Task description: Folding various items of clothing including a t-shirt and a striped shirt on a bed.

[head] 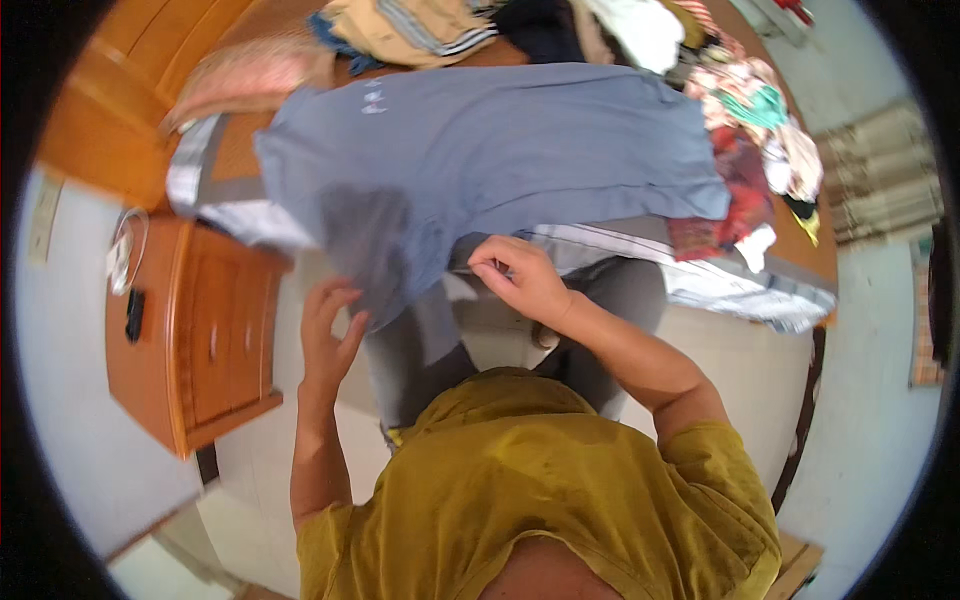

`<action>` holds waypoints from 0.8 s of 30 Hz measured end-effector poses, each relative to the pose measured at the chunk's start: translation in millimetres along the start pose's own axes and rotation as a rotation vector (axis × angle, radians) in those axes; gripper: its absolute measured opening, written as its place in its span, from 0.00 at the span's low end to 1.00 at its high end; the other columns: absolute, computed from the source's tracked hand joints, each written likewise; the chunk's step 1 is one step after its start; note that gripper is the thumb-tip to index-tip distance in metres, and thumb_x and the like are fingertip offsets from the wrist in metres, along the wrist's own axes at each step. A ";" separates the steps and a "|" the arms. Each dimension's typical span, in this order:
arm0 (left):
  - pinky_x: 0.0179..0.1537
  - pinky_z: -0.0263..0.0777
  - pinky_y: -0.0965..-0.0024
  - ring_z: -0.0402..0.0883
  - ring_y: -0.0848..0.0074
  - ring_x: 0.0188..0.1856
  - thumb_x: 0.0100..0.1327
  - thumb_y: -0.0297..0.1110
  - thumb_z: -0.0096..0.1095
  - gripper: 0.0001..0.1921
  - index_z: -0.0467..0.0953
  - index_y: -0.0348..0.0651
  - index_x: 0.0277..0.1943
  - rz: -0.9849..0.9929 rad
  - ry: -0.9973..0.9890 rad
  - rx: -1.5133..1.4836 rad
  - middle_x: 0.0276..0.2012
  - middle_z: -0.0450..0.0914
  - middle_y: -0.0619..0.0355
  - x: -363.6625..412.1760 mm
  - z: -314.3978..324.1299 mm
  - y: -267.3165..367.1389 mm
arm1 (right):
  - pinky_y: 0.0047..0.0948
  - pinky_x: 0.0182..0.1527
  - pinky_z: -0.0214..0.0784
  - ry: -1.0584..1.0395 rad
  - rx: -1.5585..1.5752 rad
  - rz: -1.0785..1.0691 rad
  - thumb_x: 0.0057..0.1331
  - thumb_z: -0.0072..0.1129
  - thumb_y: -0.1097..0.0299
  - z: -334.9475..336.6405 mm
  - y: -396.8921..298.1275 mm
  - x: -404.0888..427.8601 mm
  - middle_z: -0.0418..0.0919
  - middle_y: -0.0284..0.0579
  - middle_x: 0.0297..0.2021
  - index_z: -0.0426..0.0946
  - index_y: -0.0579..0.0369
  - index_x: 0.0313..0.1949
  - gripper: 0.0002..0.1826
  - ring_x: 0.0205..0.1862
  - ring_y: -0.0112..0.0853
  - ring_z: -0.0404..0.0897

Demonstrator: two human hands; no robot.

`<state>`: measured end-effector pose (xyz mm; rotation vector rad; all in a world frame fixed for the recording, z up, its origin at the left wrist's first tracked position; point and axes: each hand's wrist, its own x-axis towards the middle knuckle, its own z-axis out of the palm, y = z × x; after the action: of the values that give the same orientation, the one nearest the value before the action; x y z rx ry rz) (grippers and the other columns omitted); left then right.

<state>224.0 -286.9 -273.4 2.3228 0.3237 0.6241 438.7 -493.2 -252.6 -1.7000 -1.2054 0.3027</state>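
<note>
A blue-grey T-shirt (pixel 525 142) lies spread sideways on the bed, and its near sleeve hangs over the bed's edge towards my knees. White print shows near its upper left. My left hand (pixel 334 330) is raised just left of the hanging sleeve, thumb and fingers apart, holding nothing. My right hand (pixel 521 277) is just below the shirt's near edge, above my lap, with its fingers curled and the thumb near the fingertips. No cloth shows between them, though the inside of the curl is partly hidden.
Heaped clothes (pixel 742 105) lie at the bed's right, and a striped tan garment (pixel 420 30) at its far side. A pink pillow (pixel 247 75) is at the far left. A wooden nightstand (pixel 225 330) with a white cable (pixel 120 255) and a black object (pixel 135 315) stands left.
</note>
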 end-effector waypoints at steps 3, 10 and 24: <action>0.59 0.57 0.58 0.62 0.52 0.60 0.49 0.29 0.66 0.25 0.70 0.40 0.52 -0.026 -0.040 0.090 0.59 0.63 0.44 5.9 21.1 18.3 | 0.28 0.33 0.68 0.109 -0.159 0.033 0.58 0.55 0.73 -56.4 27.2 -12.8 0.76 0.44 0.28 0.74 0.57 0.32 0.03 0.29 0.37 0.76; 0.65 0.46 0.58 0.54 0.53 0.66 0.59 0.27 0.54 0.21 0.67 0.37 0.57 0.034 0.025 0.159 0.64 0.57 0.44 -3.7 44.6 4.3 | 0.24 0.37 0.67 0.799 -0.266 0.376 0.62 0.52 0.68 -285.6 116.9 -71.6 0.77 0.39 0.29 0.75 0.61 0.38 0.09 0.33 0.26 0.75; 0.64 0.47 0.58 0.57 0.54 0.64 0.64 0.26 0.45 0.15 0.69 0.33 0.52 0.012 0.147 0.161 0.61 0.60 0.44 -4.3 60.2 1.9 | 0.20 0.33 0.62 0.773 -0.029 0.277 0.60 0.54 0.67 -332.5 102.3 -50.4 0.71 0.31 0.24 0.73 0.59 0.28 0.08 0.28 0.20 0.68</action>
<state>251.7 -324.0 -312.0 2.4381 0.4421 0.8034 695.5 -725.7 -193.2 -1.7608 -0.4087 -0.2068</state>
